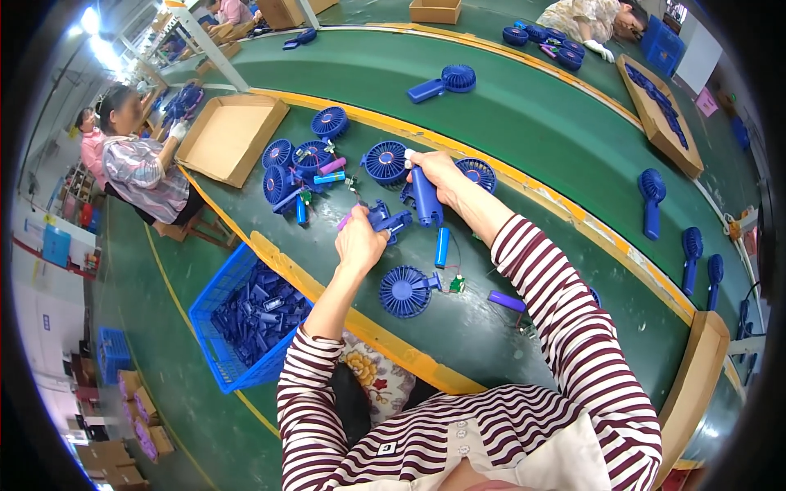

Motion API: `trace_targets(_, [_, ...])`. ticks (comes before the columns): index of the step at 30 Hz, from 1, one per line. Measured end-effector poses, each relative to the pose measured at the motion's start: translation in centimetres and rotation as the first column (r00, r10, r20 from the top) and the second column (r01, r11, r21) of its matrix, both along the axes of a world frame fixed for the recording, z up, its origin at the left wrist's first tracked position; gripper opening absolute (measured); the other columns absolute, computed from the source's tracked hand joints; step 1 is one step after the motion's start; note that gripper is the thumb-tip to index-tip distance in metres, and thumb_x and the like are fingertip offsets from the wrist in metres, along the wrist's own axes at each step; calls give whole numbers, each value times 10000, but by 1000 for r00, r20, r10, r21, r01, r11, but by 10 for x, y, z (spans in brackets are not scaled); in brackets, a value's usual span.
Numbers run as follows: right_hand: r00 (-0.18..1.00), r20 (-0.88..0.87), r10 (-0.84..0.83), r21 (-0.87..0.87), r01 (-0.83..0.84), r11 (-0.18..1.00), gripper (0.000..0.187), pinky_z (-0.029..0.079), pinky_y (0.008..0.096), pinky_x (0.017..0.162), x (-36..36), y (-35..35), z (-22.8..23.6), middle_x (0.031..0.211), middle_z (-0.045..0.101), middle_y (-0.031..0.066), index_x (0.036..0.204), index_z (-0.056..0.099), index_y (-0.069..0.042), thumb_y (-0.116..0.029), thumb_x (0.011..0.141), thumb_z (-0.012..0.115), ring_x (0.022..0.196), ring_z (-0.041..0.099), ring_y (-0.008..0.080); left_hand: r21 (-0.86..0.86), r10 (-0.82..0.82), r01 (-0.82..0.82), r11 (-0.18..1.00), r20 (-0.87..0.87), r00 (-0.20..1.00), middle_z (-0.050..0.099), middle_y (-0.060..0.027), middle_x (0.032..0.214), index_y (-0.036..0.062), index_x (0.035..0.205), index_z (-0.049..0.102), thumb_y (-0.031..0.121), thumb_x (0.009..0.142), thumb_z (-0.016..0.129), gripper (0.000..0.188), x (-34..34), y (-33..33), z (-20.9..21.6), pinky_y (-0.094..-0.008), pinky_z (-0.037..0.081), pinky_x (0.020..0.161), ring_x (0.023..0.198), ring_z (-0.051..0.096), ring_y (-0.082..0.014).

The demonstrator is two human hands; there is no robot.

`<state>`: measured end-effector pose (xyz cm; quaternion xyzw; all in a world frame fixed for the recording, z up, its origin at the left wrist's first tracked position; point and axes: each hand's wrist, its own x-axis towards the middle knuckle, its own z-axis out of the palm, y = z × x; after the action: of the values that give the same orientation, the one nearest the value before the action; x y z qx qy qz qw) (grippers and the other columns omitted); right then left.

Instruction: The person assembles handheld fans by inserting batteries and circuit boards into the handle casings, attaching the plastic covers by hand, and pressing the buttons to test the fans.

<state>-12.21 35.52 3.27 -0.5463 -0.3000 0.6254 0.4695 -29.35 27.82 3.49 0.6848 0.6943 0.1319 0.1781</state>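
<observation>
My right hand [436, 173] is closed round the blue handle [426, 199] of a handheld fan; a round blue fan head [384, 161] lies right beside its fingertips. My left hand [361, 242] grips a blue plastic handle shell [386, 219], with something pink showing by its fingers. Just below the right-hand handle lies a blue battery cell [442, 248], wired to a small green circuit board [457, 284]. Nearer me is a fan head [406, 291] without its full handle. A purple battery cell [507, 301] lies under my right forearm.
Several fan heads [312, 156] with batteries and wires lie to the left. A blue crate [237, 372] of plastic shells stands below the table's edge. Cardboard trays [232, 139] sit at the left and right. A green belt [524, 106] carrying fans runs beyond; co-workers [135, 168] sit nearby.
</observation>
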Motion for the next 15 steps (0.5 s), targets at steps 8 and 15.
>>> trace_targets(8, [376, 924, 70, -40, -88, 995, 430, 476, 399, 797, -10, -8, 25, 986, 615, 208, 948, 636, 7, -376, 755, 610, 945, 593, 334, -168, 9, 11, 986, 116, 993, 639, -190, 845, 15, 823, 658, 194, 537, 740, 347, 6, 21, 2, -383, 466, 743, 826, 620, -309])
trace_targets(15, [189, 981, -38, 59, -106, 993, 596, 487, 408, 777, -5, 6, 4, 1102, 506, 267, 1112, 468, 64, -359, 732, 647, 915, 588, 358, -279, 298, -119, 953, 792, 533, 616, -144, 934, -58, 1088, 539, 82, 610, 674, 516, 6, 28, -16, -327, 463, 667, 780, 597, -205])
